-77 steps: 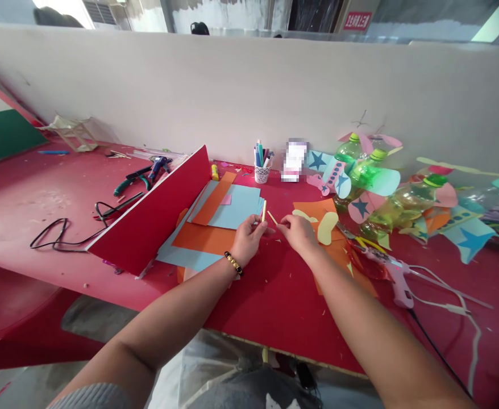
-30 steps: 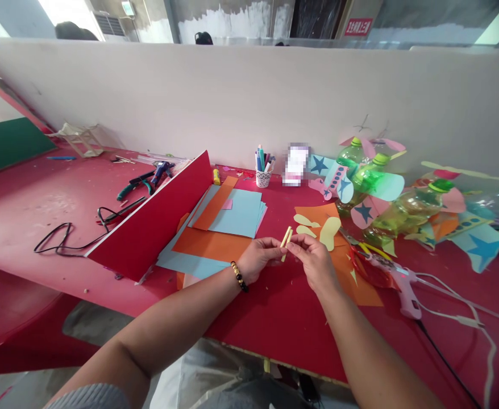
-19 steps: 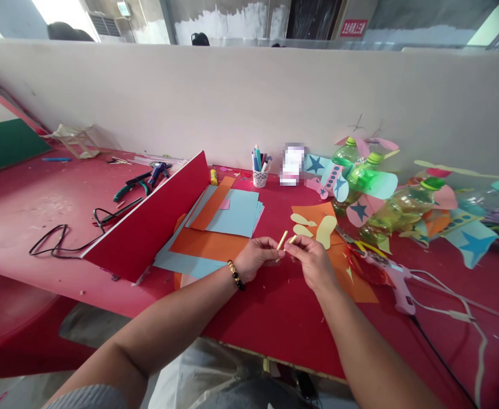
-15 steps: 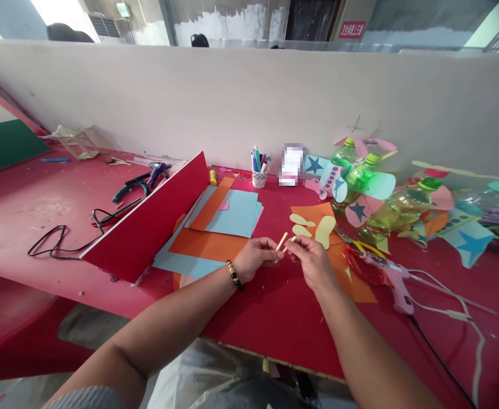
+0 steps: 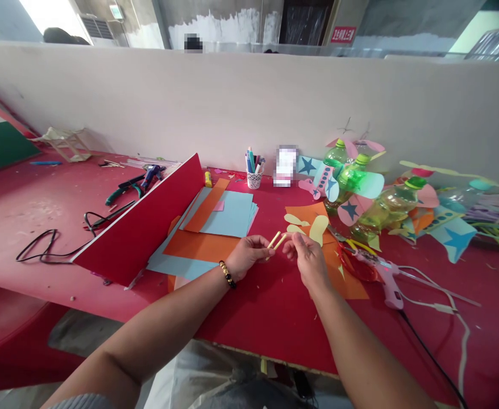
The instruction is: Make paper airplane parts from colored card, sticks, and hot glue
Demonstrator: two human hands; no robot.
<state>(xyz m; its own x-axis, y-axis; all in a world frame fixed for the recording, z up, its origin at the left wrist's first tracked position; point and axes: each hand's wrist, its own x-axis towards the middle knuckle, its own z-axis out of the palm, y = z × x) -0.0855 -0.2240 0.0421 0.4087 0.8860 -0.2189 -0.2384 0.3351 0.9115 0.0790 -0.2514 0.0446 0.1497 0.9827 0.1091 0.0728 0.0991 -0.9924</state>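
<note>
Two short pale yellow sticks [image 5: 274,240] lie side by side, slanting, pinched in the fingertips of my left hand [image 5: 250,255]. What they are made of I cannot tell. Just to their right is my right hand [image 5: 310,258], its thumb and index finger apart and the other fingers loosely curled. Its index fingertip reaches the upper end of one stick; whether it touches is unclear. Behind that hand, pale yellow petal-shaped paper cutouts [image 5: 317,229] rest on orange paper [image 5: 352,284].
Left of my hands are stacked blue sheets [image 5: 232,213] with orange strips and a red upright board [image 5: 147,227]. A pen cup [image 5: 254,180] stands at the back. Decorated plastic bottles [image 5: 386,207] and a pink glue gun [image 5: 388,281] with trailing cords occupy the right.
The right hand has let go of its stick, which now sits beside the other in my left hand. The right fingers have opened. The view has shifted slightly.
</note>
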